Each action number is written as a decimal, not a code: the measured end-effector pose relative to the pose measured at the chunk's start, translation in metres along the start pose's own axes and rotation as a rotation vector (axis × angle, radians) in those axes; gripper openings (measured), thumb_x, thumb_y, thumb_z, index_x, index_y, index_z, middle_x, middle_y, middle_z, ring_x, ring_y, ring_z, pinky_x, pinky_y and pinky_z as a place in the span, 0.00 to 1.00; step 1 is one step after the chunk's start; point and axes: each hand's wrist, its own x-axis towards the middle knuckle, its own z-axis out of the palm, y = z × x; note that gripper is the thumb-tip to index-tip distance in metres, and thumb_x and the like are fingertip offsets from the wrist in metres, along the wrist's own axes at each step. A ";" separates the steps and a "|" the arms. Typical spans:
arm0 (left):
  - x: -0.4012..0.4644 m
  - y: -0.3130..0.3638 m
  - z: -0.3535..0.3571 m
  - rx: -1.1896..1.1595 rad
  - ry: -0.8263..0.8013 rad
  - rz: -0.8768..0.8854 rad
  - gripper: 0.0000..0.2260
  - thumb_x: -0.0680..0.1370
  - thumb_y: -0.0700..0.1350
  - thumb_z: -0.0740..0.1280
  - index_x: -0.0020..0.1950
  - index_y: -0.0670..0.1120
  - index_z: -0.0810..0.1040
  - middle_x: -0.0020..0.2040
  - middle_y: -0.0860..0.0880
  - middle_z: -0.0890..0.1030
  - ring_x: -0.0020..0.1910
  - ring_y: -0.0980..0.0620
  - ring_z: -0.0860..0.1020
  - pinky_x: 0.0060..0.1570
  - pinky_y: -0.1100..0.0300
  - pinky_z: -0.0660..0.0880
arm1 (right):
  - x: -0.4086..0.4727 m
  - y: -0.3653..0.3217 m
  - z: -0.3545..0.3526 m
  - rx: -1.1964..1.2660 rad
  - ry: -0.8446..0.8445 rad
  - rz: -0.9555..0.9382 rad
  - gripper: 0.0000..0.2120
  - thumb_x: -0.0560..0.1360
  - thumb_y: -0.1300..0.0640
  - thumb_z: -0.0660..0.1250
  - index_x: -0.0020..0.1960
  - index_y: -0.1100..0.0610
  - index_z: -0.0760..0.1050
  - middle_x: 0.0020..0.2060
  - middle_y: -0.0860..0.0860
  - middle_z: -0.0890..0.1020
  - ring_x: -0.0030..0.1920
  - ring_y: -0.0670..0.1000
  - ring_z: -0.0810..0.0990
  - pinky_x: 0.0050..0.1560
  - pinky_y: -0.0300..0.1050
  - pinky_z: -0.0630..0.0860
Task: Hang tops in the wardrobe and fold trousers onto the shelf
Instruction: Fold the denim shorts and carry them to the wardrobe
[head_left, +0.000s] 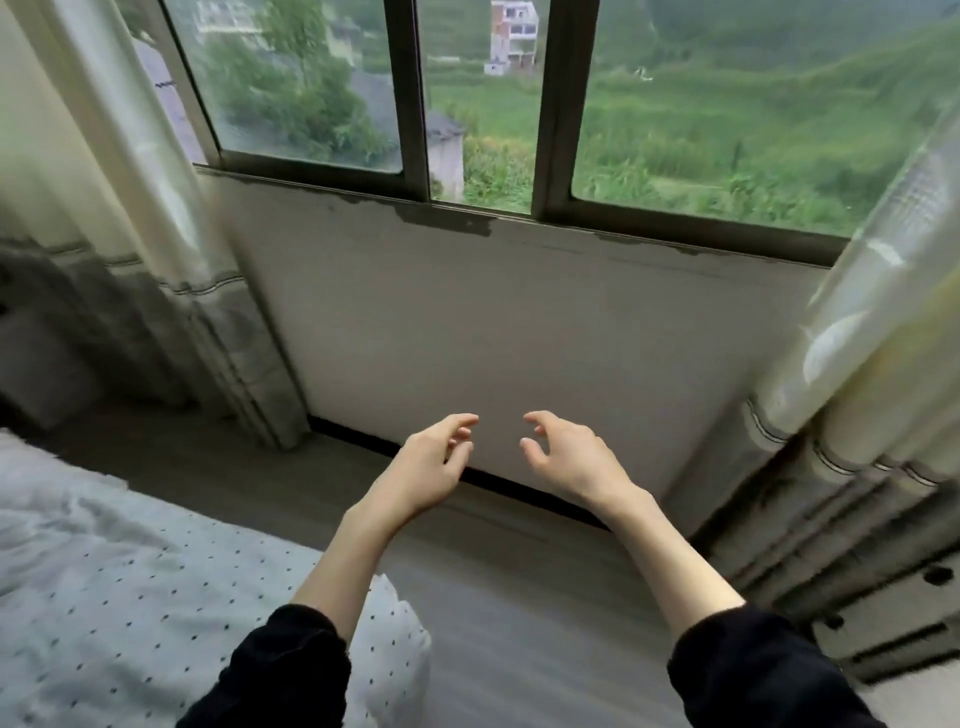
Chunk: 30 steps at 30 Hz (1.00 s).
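reaching forward at the lower middle of the frame, the left hand (434, 462) and the right hand (569, 457) hang in the air side by side, near each other but not touching. the fingers (462, 423) of the left hand are loosely curled and apart, holding nothing; those of the right hand are likewise slack and spread, with nothing between them. both forearms are bare, with dark sleeves (280, 670) pushed up near the bottom edge. no top or trousers show anywhere in the view, and no wardrobe or shelf, so where the clothes lie cannot be told. a bed (104, 582) with a pale dotted cover fills the lower left. behind the hands stands a plain wall (493, 322) under a dark-framed window (550, 104) across the top, with green slopes outside. pale curtains (156, 234) hang at the left and right edges. the floor (493, 597) is grey.
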 end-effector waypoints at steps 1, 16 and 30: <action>0.012 -0.006 -0.007 -0.008 0.024 -0.040 0.16 0.80 0.41 0.60 0.68 0.48 0.71 0.56 0.51 0.76 0.53 0.57 0.75 0.54 0.69 0.66 | 0.025 -0.005 -0.003 -0.008 -0.018 -0.035 0.21 0.80 0.50 0.55 0.72 0.51 0.63 0.66 0.51 0.74 0.65 0.56 0.71 0.63 0.50 0.69; 0.163 -0.171 -0.162 -0.053 0.424 -0.363 0.16 0.80 0.42 0.59 0.68 0.50 0.71 0.61 0.50 0.76 0.58 0.56 0.74 0.60 0.63 0.68 | 0.312 -0.180 0.050 -0.120 -0.326 -0.500 0.20 0.80 0.50 0.56 0.72 0.52 0.64 0.66 0.53 0.73 0.66 0.54 0.70 0.66 0.49 0.68; 0.246 -0.376 -0.378 -0.091 0.706 -0.596 0.16 0.80 0.41 0.59 0.68 0.47 0.71 0.63 0.48 0.76 0.62 0.52 0.73 0.60 0.65 0.66 | 0.533 -0.473 0.166 -0.268 -0.482 -0.881 0.20 0.80 0.51 0.58 0.71 0.54 0.65 0.62 0.52 0.77 0.63 0.56 0.73 0.61 0.47 0.70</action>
